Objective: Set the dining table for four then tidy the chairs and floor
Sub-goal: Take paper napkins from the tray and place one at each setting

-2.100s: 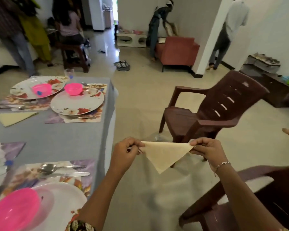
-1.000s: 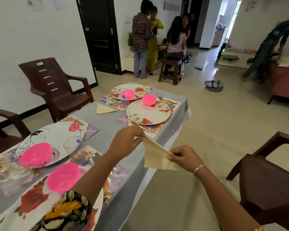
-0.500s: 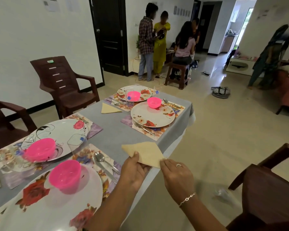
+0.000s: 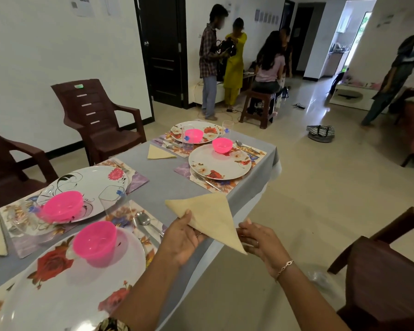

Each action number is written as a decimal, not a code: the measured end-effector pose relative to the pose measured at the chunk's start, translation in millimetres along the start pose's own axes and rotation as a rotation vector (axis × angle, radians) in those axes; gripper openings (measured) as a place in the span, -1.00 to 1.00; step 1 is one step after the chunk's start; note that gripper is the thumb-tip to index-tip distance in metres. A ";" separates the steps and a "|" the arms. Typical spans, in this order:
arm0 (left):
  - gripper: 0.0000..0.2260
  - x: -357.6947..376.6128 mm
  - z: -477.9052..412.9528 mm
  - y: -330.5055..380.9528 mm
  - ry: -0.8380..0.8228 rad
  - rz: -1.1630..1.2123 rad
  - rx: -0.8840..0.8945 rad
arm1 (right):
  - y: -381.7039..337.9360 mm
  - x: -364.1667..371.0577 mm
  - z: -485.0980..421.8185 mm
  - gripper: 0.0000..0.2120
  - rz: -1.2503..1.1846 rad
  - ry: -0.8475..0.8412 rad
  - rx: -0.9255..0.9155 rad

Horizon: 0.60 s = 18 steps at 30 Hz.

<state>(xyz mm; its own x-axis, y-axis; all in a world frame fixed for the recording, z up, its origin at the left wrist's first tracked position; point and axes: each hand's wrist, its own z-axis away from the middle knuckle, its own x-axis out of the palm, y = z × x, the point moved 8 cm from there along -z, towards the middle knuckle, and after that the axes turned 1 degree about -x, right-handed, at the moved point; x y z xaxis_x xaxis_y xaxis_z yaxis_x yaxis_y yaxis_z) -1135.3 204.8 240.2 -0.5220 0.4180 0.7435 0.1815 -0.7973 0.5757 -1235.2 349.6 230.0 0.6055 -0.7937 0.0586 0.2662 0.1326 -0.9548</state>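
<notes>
holding a folded yellow napkin (image 4: pixel 209 215) at the grey table's (image 4: pixel 161 179) edge, between two plates: left hand (image 4: pixel 184 237) pinches it, thumb on top; right hand (image 4: pixel 261 240) touches its lower side, grip impossible to tell.

We note, left arm (image 4: pixel 151 287): bare up to sleeve (image 4: pixel 112 325); fabric dark, printed with yellow-orange floral pattern. Right wrist: thin chain bracelet (image 4: pixel 285 266), small metallic links, pinkish-gold tone. Right hand (image 4: pixel 263 244): we mark slim ring (image 4: pixel 257 243) on one finger.
</notes>
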 end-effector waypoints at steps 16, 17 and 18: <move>-0.79 -45.3 -10.0 53.1 0.145 -0.435 0.177 | -11.6 51.5 -55.3 -0.72 0.122 -0.041 -0.213; -0.77 -51.9 -14.8 57.0 0.159 -0.406 0.169 | -15.2 57.1 -62.7 -0.74 0.144 -0.046 -0.241; -0.75 -58.1 -20.4 60.4 0.170 -0.356 0.160 | -19.5 63.3 -70.1 -0.76 0.178 -0.054 -0.271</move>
<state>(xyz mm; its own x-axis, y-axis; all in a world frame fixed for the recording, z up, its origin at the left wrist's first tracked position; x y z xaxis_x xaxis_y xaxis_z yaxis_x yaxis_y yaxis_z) -1111.0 123.4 224.8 -0.7031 0.5668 0.4293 0.0845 -0.5329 0.8419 -1254.6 255.2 231.9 0.6652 -0.7388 -0.1083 -0.0529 0.0980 -0.9938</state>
